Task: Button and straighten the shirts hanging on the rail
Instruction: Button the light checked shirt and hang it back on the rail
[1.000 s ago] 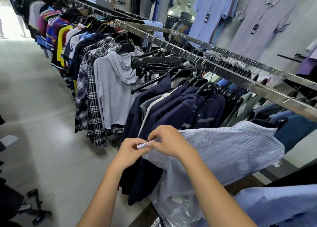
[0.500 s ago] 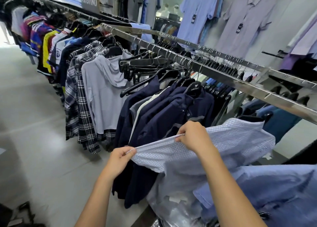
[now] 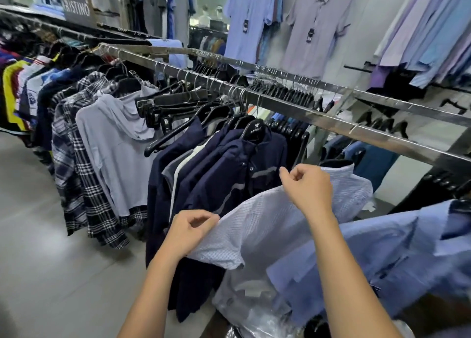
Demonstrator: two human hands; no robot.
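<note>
We stand on a pale grey floor [image 3: 38, 235] in a clothes shop, and a long steel rail [image 3: 331, 123] runs from the far left down to the right edge, with a second rail [image 3: 382, 92] behind it. On the near rail hang, from left to right, bright polo tops, plaid shirts [image 3: 84, 184], a grey hooded top [image 3: 114, 146], a bunch of empty black hangers [image 3: 178, 103] and several navy jackets [image 3: 216, 174]. Two lilac short-sleeved shirts [image 3: 316, 24] with tags hang on the back wall. At our right a blue shirt [image 3: 382, 248] spreads across the lower corner. Between it and the jackets is the white checked shirt [image 3: 267, 217], which we are working on. Its collar sits just under the near rail on a black hanger, and its front is pulled out towards us, above a clear plastic bag [image 3: 244, 299] that lies below. Our left hand [image 3: 188, 232] has a closed grip, thumb and fingers pinching the shirt's front edge low down. Our right hand [image 3: 308, 189] is higher on the same edge, its grip curled tight with thumb against forefinger over the cloth. The hands are apart, and the edge is stretched between them. The nearest jacket hanger [image 3: 256, 131] reads ARISTINO, as does a dark sign [image 3: 76, 7] at the top left
</note>
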